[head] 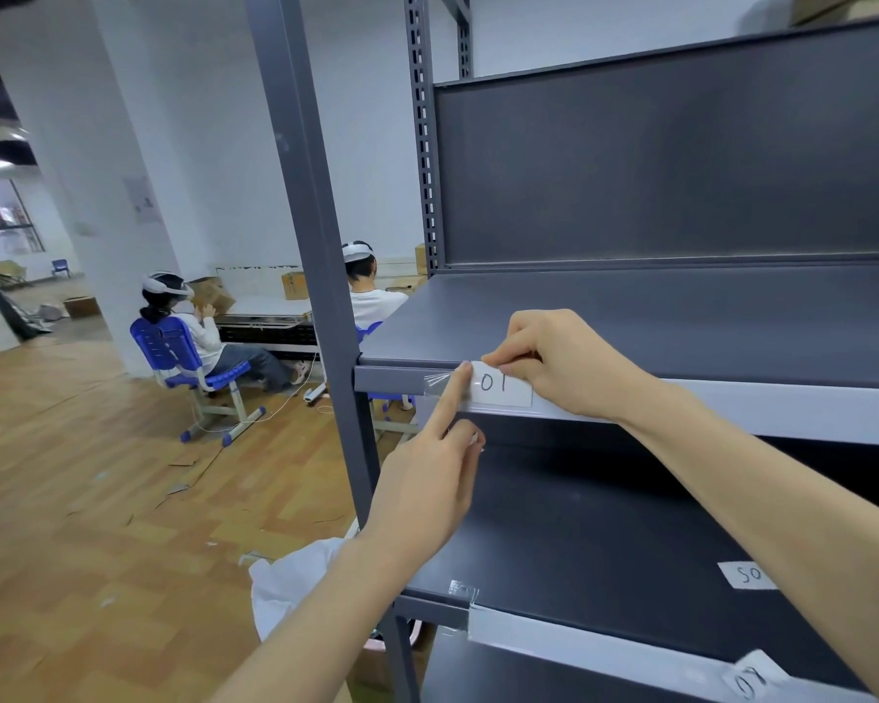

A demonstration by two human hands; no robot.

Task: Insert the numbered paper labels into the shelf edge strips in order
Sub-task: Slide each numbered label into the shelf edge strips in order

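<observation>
A white paper label marked "01" [501, 387] sits at the left end of the upper shelf's white edge strip [782, 411]. My right hand [562, 365] pinches the label's top edge with thumb and fingers. My left hand [435, 479] points its index finger up, and the fingertip presses the label's left edge beside a piece of clear tape [437, 384]. Another label reading "05" upside down [747, 575] lies on the lower shelf board. A further label [752, 679] sits in the lower edge strip [579, 636].
The grey metal shelf upright [321, 276] stands just left of my hands. Two seated people wearing headsets [194, 327] work at a table beyond it. A white bag [290, 586] lies on the wooden floor by the shelf foot.
</observation>
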